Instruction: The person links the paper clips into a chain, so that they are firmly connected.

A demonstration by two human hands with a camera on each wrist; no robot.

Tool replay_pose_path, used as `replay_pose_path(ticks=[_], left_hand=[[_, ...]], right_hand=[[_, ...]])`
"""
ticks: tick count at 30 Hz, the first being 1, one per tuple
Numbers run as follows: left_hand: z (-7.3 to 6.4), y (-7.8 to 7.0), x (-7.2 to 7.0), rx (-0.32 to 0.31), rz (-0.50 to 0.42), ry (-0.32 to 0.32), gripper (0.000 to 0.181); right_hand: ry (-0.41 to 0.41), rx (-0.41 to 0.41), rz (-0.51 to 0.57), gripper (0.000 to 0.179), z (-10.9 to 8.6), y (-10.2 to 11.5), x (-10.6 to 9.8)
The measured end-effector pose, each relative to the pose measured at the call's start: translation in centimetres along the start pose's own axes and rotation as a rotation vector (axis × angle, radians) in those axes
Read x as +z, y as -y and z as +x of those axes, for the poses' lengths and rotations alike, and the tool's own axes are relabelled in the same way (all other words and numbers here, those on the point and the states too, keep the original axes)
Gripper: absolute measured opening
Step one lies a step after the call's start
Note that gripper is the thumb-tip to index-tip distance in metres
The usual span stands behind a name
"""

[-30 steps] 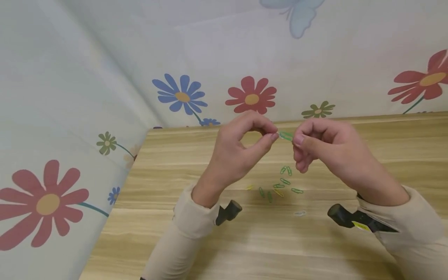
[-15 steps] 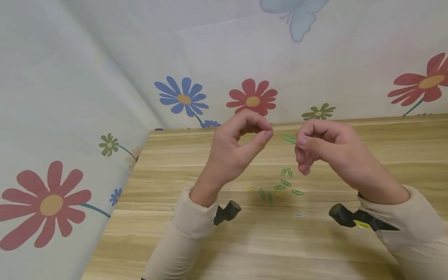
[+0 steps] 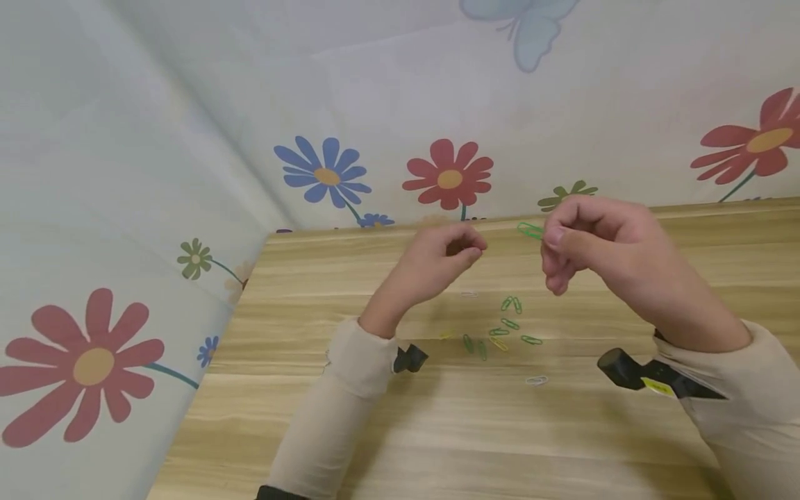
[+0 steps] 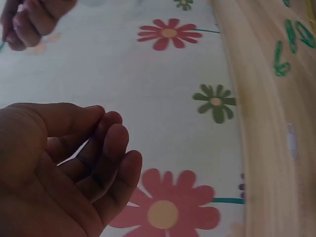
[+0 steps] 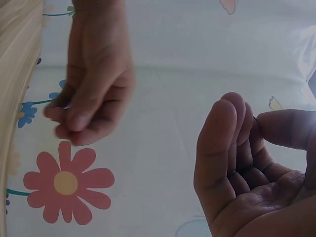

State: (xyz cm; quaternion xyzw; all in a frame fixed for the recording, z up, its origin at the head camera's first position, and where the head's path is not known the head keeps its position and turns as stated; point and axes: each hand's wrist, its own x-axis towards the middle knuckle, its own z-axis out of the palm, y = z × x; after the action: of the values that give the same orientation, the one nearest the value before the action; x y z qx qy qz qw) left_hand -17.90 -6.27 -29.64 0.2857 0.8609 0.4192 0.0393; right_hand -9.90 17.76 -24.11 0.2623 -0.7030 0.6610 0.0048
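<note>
My right hand [image 3: 603, 253] pinches a green paper clip [image 3: 530, 230] between thumb and index finger, its looped end sticking out to the left. In the right wrist view the fingers of that hand mostly hide the clip. My left hand [image 3: 440, 260] hovers to the left, fingers loosely curled and thumb near the fingertips, with nothing seen in its grasp. Below it is a white paper clip [image 3: 469, 294], which the left wrist view shows as a pale blurred strip. Several green paper clips [image 3: 509, 324] lie scattered in the middle of the wooden table [image 3: 300, 319].
Among the green clips lies a yellow paper clip [image 3: 498, 344], with another yellow clip [image 3: 446, 335] to the left. A second white paper clip [image 3: 536, 380] lies nearer the front. A wall covering with printed flowers [image 3: 375, 90] stands behind and left of the table.
My left hand drew away from the clip in the right hand, then lowered slightly. A white paper clip now shows beneath it. My right hand rose a little rightward, still pinching the green clip.
</note>
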Motion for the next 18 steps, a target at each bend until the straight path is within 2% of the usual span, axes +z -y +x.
replay_pose_path(ticks=[3, 7, 12, 16, 18], left_hand=[[0.9, 2.6, 1.4, -0.126, 0.134, 0.086, 0.017], [1.4, 4.7, 3.0, -0.22, 0.315, 0.17, 0.02], [1.2, 5.3, 3.9, -0.254, 0.458, 0.234, 0.018], [1.2, 5.2, 4.2, -0.261, 0.511, 0.28, 0.009], [1.3, 5.1, 4.2, -0.27, 0.521, 0.319, 0.009]], right_hand=[[-0.01, 0.012, -0.02, 0.012, 0.1, -0.1, -0.1], [-0.02, 0.021, -0.038, 0.011, 0.1, -0.2, -0.3], [-0.005, 0.018, -0.065, 0.012, 0.3, -0.2, -0.6], [0.024, 0.001, -0.05, 0.011, 0.5, -0.2, -0.9], [0.032, -0.008, -0.044, 0.011, 0.5, -0.3, -1.0]])
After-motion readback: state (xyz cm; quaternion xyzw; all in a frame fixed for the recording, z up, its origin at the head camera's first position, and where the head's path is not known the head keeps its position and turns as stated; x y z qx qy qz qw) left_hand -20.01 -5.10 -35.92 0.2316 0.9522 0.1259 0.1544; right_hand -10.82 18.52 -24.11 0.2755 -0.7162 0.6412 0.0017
